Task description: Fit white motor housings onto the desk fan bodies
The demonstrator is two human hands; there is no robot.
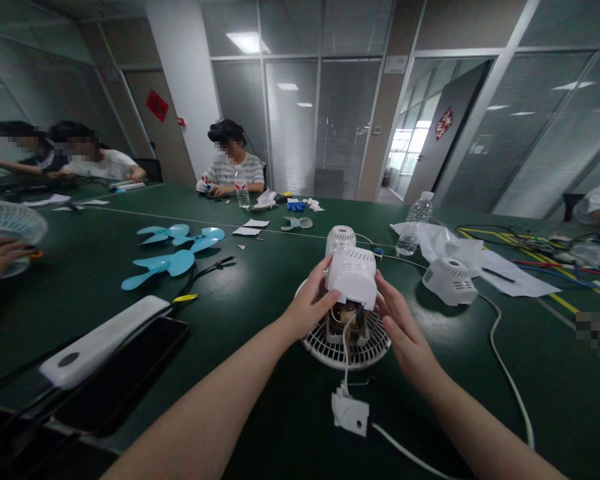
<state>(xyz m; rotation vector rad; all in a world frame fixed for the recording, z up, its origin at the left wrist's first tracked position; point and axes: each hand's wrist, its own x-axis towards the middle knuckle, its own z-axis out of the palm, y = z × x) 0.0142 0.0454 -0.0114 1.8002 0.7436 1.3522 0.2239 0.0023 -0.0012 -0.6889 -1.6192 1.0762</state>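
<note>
A white vented fan motor cover [351,277] is between my two hands, tilted over the exposed motor [347,313] of a small fan. My left hand [307,303] grips its left side, thumb on the front face. On the right side, the fingers of my right hand [403,327] curve against the cover, with the thumb lower down. Beneath the motor lies a round white fan grille [325,353], flat on the table. A cord runs from the motor to a small white plastic piece [350,411] nearer me. Just behind the cover stands another white vented housing [341,237].
To the left lie several blue fan blades [167,263], a white power strip [105,340] and a black phone [125,373]. Rightward are another motor housing [450,280], a water bottle [416,223], plastic bags and loose cables. Co-workers sit across the green table [260,407].
</note>
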